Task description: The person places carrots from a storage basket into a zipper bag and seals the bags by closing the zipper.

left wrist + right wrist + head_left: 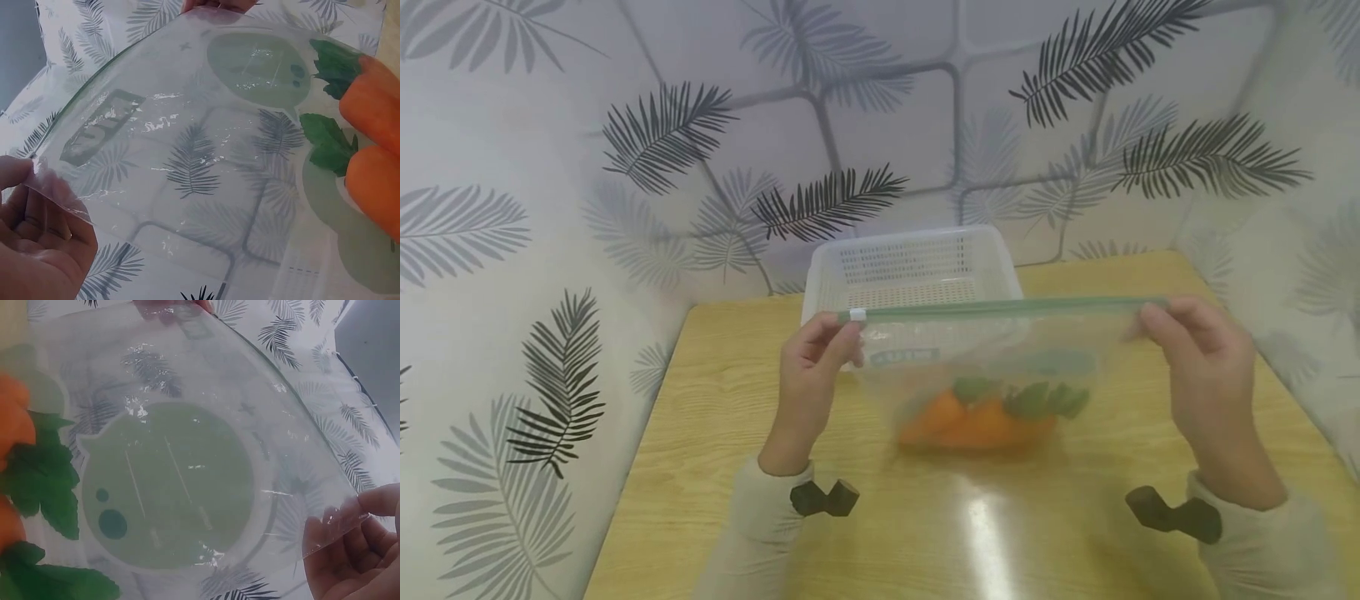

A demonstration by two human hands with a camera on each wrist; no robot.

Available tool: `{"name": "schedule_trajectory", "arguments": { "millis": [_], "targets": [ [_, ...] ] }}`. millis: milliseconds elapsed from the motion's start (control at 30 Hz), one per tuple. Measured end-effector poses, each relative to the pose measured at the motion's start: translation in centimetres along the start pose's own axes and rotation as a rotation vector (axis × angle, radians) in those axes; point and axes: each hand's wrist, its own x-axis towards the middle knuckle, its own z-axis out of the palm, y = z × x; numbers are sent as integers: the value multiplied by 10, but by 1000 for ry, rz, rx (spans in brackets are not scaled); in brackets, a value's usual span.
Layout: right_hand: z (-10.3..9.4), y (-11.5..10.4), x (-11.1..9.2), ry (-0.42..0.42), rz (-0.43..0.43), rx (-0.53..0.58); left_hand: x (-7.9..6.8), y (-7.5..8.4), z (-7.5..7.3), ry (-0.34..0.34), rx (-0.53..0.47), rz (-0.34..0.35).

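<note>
A clear slider zip bag (917,337) with a green top strip hangs above the table between my two hands. Its white slider (857,315) sits at the left end of the strip, by my left fingers. Inside, at the bottom, lie orange carrots (977,425) with green leaves (59,481). My left hand (805,379) pinches the bag's left top corner between thumb and fingers. At the other top corner my right hand (1213,371) pinches the bag the same way. Pale green printing (169,487) shows on the film. The strip looks pulled straight.
Behind the bag, against the wall, stands a white perforated plastic basket (910,258), partly covered by the bag. The light wooden table (700,433) lies underneath. A leaf-patterned covering (887,125) rises at the back and sides.
</note>
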Motion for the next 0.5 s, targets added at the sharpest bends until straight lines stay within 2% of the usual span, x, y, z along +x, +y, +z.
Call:
{"name": "schedule_trajectory", "arguments": {
  "millis": [133,267,400,500],
  "targets": [
    [0,-2,0,61,80,-114,-1,-2,2,-21,12,-31],
    [-3,-2,1,72,146,-194,-1,-3,1,-40,26,-29],
    [-4,0,3,80,179,-266,-1,-3,1,-30,23,-21],
    [-6,-2,4,75,204,-469,-1,-3,1,-21,20,-21]
  ]
}}
